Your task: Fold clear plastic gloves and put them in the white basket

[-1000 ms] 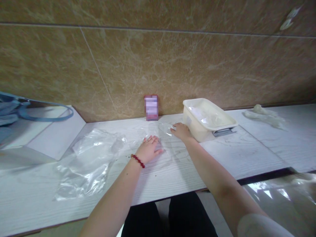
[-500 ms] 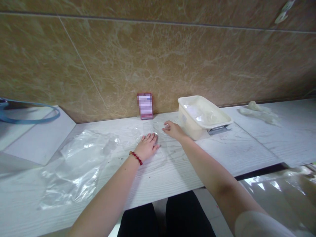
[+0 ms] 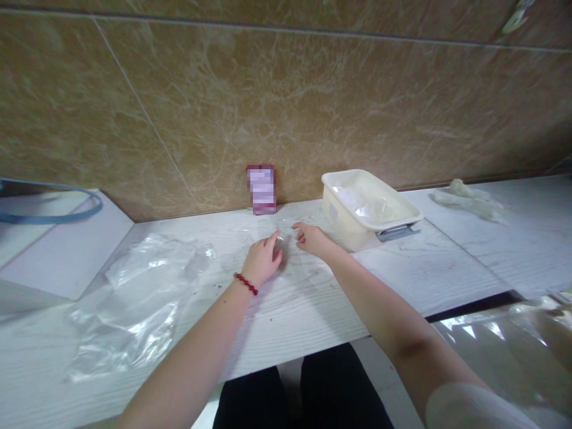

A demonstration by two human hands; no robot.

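Note:
My left hand [image 3: 262, 260], with a red bead bracelet [image 3: 245, 283] at the wrist, rests over a thin clear plastic piece [image 3: 239, 250] on the white wood-grain tabletop. Its fingers reach forward and its thumb stands apart. Close by on the right, my right hand [image 3: 310, 238] points its index finger leftward above the same plastic, the other fingers loosely bent. Both hands are open. The plastic's outline is faint, so its exact shape is hard to make out. A larger crumpled clear plastic bag [image 3: 138, 298] lies flat to the left.
A cream plastic bin [image 3: 348, 217] with clear plastic inside stands right of my hands. A pixelated card [image 3: 262, 189] leans on the brown marbled wall [image 3: 268, 107]. Farther right lies a crumpled translucent glove-like item [image 3: 467, 199]. A white box [image 3: 67, 250] with a blue band [image 3: 53, 220] sits left.
My left hand has lifted from lying flat and turned, its fingers drawing together. My right index finger has straightened, pointing left. The view has shifted slightly.

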